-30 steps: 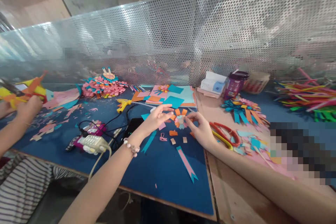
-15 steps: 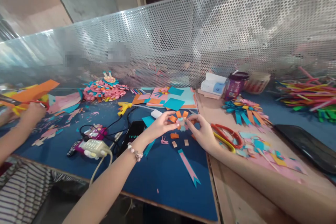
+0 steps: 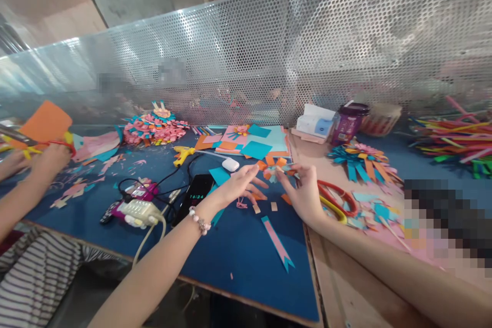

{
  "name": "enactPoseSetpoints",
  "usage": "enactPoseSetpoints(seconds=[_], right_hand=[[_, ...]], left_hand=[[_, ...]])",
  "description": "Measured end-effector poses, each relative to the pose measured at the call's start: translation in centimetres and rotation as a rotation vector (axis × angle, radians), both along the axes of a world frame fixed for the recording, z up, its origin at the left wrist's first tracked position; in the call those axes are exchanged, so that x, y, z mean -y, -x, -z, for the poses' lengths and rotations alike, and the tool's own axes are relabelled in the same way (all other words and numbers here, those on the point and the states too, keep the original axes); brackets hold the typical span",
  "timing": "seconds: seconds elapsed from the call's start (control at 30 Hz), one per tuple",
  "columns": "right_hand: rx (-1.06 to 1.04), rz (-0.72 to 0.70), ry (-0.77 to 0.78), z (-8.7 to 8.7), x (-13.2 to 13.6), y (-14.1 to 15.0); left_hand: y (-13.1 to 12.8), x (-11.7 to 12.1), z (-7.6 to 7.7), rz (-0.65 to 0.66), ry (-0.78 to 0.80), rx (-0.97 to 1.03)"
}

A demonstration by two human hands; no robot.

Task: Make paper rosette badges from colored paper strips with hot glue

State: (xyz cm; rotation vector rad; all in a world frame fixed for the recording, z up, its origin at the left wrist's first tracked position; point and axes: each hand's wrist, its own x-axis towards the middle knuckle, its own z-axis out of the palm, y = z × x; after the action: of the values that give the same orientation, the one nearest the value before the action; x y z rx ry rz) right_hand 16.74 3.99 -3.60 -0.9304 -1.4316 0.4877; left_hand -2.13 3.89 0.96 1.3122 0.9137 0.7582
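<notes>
A small paper flower point(image 3: 273, 168) with orange petals and pale blue and pink parts is pinched in my right hand point(image 3: 305, 192). My left hand point(image 3: 243, 184) is just left of it, fingers spread and pointing down toward the table; its index finger is near the petals, and I cannot tell whether it touches them. Under those fingers lies an orange scrap, partly hidden. Two small beige squares point(image 3: 274, 206) rest below the flower. Nearer to me lies a pink-and-blue paper ribbon point(image 3: 277, 243) with a notched end.
A yellow glue gun point(image 3: 183, 155), a phone point(image 3: 194, 197) and a power strip point(image 3: 140, 212) lie left of my hands. Red-handled scissors point(image 3: 346, 196) and paper scraps lie to the right. Coloured paper sheets point(image 3: 277, 137) sit behind. At far left, a co-worker's hands point(image 3: 48, 161) hold scissors and orange paper.
My left hand has come off the flower, its fingers spreading downward over the orange scrap. The flower has shifted slightly right and tilted in my right hand. The co-worker's orange paper has turned.
</notes>
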Motion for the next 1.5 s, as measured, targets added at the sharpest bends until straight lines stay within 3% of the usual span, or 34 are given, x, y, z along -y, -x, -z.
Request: enactPoseSetpoints(seconds=[0.1,0.2,0.3,0.43,0.67,1.5], right_hand=[[0.100,-0.008,-0.155,-0.2,0.5,-0.1],[0.391,0.065,-0.311,-0.7,1.2,-0.4],[0.603,0.093,-0.394,-0.9,1.6,-0.8],[0.715,0.077,-0.503,-0.5,1.6,-0.9],[0.787,0.104,-0.613,-0.7,1.7,-0.8],[0.802,0.127,-0.680,-0.9,1.8,-0.6]], left_hand=[[0.1,-0.2,-0.2,0.031,0.104,0.126],[0.4,-0.6,-0.2,0.039,0.162,0.232],[0.7,-0.9,-0.2,0.011,0.174,0.290],[0.8,-0.8,-0.3,-0.039,0.123,0.315],[0.6,-0.3,-0.6,-0.105,0.015,0.203],[0.7,-0.4,-0.1,-0.110,-0.144,0.126]])
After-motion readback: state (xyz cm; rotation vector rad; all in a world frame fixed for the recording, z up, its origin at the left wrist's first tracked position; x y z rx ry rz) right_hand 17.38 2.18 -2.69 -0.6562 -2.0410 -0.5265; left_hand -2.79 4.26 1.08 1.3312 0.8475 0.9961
